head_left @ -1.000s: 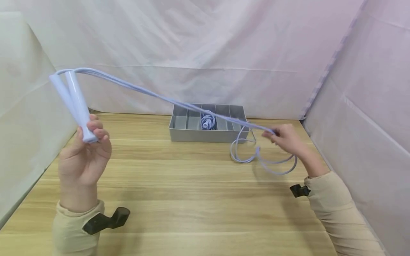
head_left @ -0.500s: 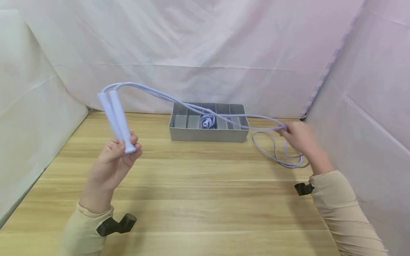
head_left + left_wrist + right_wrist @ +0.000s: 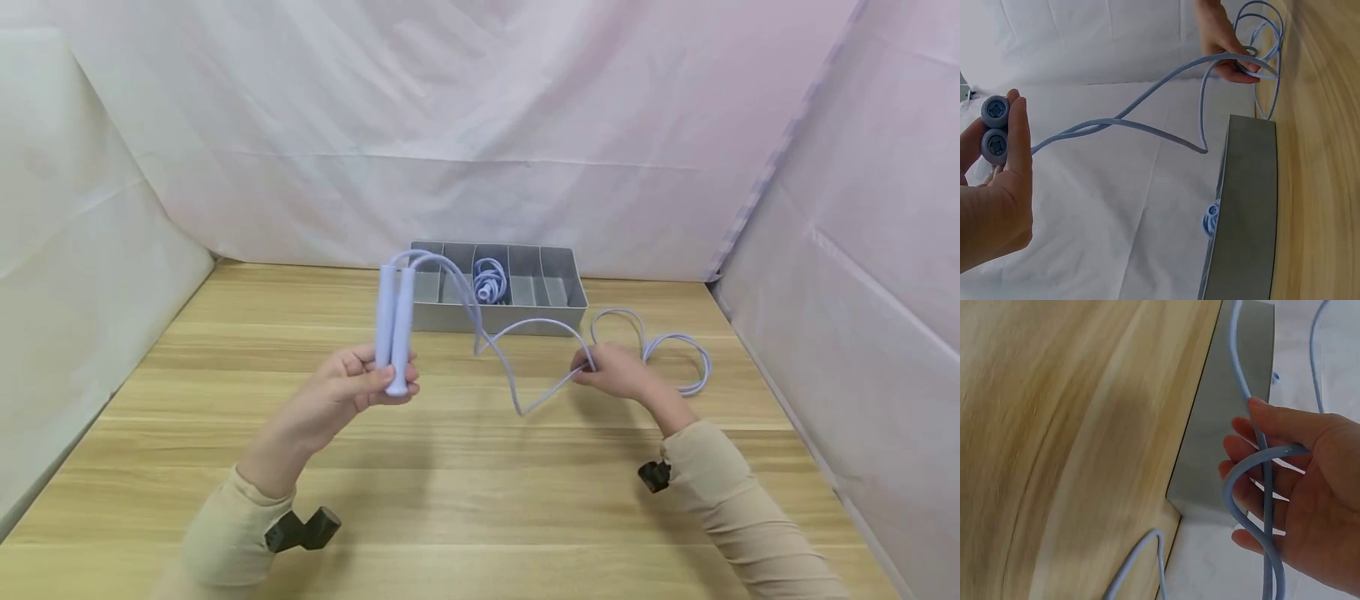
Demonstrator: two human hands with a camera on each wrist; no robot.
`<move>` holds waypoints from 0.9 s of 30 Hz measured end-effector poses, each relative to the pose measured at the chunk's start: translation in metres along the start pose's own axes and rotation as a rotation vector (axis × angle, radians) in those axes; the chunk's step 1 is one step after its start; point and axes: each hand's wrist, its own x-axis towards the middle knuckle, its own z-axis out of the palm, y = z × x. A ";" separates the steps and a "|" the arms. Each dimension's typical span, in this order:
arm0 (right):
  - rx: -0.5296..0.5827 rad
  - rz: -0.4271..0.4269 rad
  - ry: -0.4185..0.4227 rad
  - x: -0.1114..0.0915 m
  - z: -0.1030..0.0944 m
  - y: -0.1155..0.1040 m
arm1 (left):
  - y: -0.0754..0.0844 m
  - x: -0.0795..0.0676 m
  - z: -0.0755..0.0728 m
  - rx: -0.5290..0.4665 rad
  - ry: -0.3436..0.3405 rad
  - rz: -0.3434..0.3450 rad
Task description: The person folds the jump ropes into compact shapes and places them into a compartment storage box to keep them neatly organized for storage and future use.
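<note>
My left hand [image 3: 337, 392] holds the two pale blue handles [image 3: 402, 321] of a jump rope side by side, their cord ends upward. In the left wrist view the round handle ends [image 3: 995, 112] show between thumb and fingers. From the handle tops the doubled cord [image 3: 465, 292] arches over and sags toward my right hand [image 3: 615, 371]. There the right thumb and fingers hold the cord; the right wrist view shows the strands [image 3: 1267, 487] crossing the curled fingers. Beyond that hand, a loose loop of the rope [image 3: 708, 367] trails to the right.
A grey divided tray [image 3: 525, 321] stands at the back of the wooden table [image 3: 480, 508]. Its middle compartment holds a second coiled blue jump rope [image 3: 490, 283]. White cloth [image 3: 375, 100] hangs behind and at both sides.
My left hand has brought the handles rightward and lower, to the front left of the tray. My right hand has come left and down, and the cord between them has gone slack.
</note>
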 end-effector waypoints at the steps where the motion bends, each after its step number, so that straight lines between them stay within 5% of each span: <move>1: 0.001 -0.005 -0.011 0.001 0.002 -0.002 | -0.002 0.001 0.001 0.018 0.001 -0.019; 12: 0.018 -0.011 -0.045 0.016 0.011 -0.033 | -0.021 0.010 0.013 0.213 0.007 -0.231; 18: 0.018 0.005 -0.057 0.021 0.014 -0.042 | -0.033 0.011 0.013 0.215 -0.040 -0.263; 27: 0.163 -0.094 -0.060 0.026 0.024 -0.056 | -0.051 0.015 0.014 0.198 -0.076 -0.298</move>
